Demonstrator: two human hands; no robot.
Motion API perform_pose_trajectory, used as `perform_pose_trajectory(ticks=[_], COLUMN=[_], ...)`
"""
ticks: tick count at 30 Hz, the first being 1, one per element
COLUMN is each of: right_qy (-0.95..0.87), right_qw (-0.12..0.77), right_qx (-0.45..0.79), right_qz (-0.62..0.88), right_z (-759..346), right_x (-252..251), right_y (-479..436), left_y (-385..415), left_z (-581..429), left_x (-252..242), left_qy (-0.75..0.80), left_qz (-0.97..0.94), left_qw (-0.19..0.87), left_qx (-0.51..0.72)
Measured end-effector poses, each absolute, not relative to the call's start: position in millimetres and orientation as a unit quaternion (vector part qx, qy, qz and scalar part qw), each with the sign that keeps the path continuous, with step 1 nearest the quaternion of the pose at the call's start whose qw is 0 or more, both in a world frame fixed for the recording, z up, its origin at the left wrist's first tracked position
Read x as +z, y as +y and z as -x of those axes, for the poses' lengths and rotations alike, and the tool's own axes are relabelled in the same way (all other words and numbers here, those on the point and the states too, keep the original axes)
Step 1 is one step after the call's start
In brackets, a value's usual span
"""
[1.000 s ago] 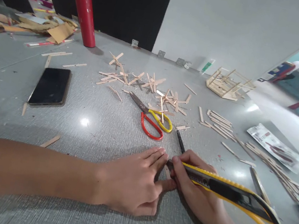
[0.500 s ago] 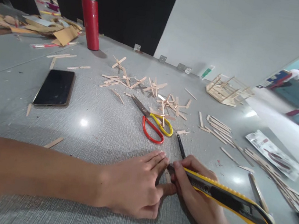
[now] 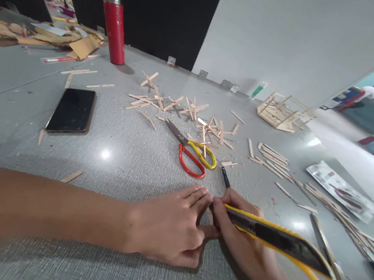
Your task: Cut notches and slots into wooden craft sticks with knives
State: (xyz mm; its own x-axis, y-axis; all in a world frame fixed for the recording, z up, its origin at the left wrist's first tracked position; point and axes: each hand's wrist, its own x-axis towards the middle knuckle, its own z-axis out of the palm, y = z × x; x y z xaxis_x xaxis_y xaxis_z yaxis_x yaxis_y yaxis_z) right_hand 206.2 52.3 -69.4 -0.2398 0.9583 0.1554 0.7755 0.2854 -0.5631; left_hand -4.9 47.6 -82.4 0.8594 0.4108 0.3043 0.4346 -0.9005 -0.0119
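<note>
My right hand (image 3: 242, 240) grips a yellow and black utility knife (image 3: 283, 244), its tip pointing down at a small wooden stick (image 3: 210, 216) on the grey table. My left hand (image 3: 171, 226) rests on the table with its fingertips pressed on that stick, thumb touching my right hand. Most of the stick is hidden between the two hands. A black pen (image 3: 226, 177) lies just beyond my fingers.
Red and yellow scissors (image 3: 192, 154) lie ahead among scattered wooden sticks (image 3: 178, 106). A phone (image 3: 72, 111) is at left, a red flask (image 3: 114, 28) behind it. A stick frame model (image 3: 281, 111), a printed packet (image 3: 340, 189) and long sticks (image 3: 337, 207) lie to the right.
The knife's rear end has dropped and swung slightly; both hands stay at the stick. The view has shifted a little.
</note>
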Motion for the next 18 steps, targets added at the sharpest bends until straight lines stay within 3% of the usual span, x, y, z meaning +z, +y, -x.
perform_pose_trajectory(ticks=[10, 18], right_qy=[-0.797, -0.782], right_qw=[0.204, 0.267], right_qx=[0.195, 0.191], right_qz=[0.535, 0.530], right_z=[-215.8, -208.4], right_x=[-75.5, -75.1], right_y=[59.9, 57.6], left_y=[48.0, 47.0], left_z=[3.5, 2.2], left_x=[-83.1, -88.3], left_qy=[-0.234, -0.218], left_qz=[0.960, 0.960], left_qw=[0.056, 0.076], left_qx=[-0.143, -0.158])
